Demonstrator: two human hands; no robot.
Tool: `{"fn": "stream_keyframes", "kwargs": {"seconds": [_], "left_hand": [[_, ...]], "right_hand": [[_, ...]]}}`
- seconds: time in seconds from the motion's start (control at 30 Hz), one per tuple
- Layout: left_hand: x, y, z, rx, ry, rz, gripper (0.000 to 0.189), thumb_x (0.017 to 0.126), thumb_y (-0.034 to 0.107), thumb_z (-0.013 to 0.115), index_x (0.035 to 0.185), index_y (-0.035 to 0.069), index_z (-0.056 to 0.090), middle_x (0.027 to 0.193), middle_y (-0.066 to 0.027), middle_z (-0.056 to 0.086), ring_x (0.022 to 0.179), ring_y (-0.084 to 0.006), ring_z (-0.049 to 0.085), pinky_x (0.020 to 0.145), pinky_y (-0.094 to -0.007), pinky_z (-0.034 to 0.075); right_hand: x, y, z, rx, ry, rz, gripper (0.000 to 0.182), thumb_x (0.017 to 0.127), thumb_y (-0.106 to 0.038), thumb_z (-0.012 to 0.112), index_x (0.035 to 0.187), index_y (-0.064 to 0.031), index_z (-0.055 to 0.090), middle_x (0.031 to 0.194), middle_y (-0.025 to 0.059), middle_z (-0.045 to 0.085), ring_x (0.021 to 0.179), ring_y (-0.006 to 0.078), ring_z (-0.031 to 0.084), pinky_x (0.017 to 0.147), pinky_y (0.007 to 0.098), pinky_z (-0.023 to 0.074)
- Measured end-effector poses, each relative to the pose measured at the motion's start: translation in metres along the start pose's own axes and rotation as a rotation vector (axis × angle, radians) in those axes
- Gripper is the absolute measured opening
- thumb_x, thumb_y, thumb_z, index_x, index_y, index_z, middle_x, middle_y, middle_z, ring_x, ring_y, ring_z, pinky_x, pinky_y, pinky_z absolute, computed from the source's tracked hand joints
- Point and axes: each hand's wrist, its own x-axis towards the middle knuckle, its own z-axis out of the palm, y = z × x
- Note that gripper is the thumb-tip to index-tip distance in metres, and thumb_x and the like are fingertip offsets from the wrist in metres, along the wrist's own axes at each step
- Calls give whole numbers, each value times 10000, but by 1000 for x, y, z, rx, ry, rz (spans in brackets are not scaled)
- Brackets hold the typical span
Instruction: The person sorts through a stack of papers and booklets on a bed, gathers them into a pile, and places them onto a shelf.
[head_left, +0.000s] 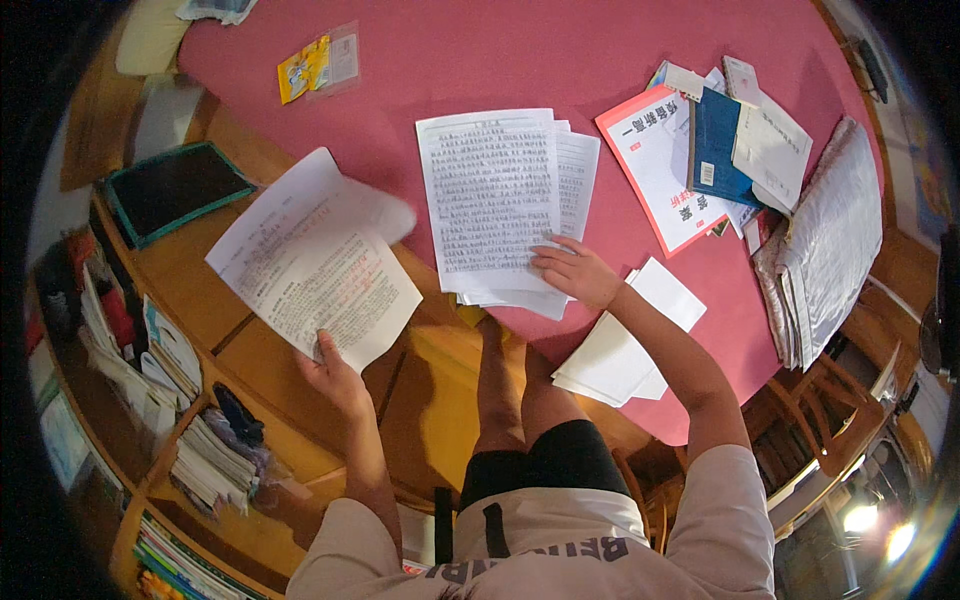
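My left hand (337, 379) grips the lower edge of some printed sheets (330, 277) marked with red handwriting. They are held up left of the table, and the upper right corner of one sheet curls over and looks blurred. My right hand (577, 274) lies with fingers spread on the lower right of a stack of handwritten pages (491, 202) on the pink-covered table (480, 52). Further lined pages (577, 180) stick out from under that stack on its right. Below my right forearm is a pile of blank-looking white papers (607, 360), partly covered by the arm.
Right of the pages lie a red-edged booklet (645, 165), a dark blue book (712, 150) and a folded silvery cloth (832, 247). A yellow packet (304, 71) is at the far left. Shelves with stacked papers (214, 465) and a green-rimmed black panel (180, 191) stand to my left.
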Motion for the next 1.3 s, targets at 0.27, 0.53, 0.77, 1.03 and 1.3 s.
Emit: {"fn": "stream_keyframes", "kwargs": {"seconds": [0.27,0.53,0.77,1.03,1.3], "left_hand": [[-33,52,-20,321,-126,29,366,912,172,540,1187,-53,452,1188,-158,525,1043,-230,526,879,-363,432],[-59,99,-2,179,-966,362,353,927,313,466,949,-3,622,896,-140,662,800,-271,657,726,-343,505],[-75,95,13,336,-971,0,220,891,169,507,976,0,621,855,-122,642,746,-180,611,677,-292,474],[-84,69,38,95,-715,-383,198,883,124,535,1007,-16,600,884,-62,609,797,-121,543,706,-265,437],[-83,46,70,-7,-671,-188,478,843,76,587,1274,7,391,1034,-95,583,1012,-165,551,877,-314,455]], "right_hand": [[-1,-56,-57,372,314,671,890,708,-146,681,1425,-75,158,1474,180,158,1378,310,147,1107,509,105],[9,-82,-141,1725,776,507,1180,647,-868,349,1444,-43,74,1482,218,106,1380,324,112,1103,467,110],[-18,-90,-121,2183,491,600,1267,572,-932,295,1391,34,247,1407,226,312,1268,337,364,1060,452,263],[-21,-98,-78,2442,851,-51,1117,639,-794,521,1401,-21,260,1442,172,276,1309,326,307,1061,482,270],[-4,-101,-142,1606,457,759,551,711,-61,762,1196,28,516,1061,101,626,998,180,566,855,322,467]]}}
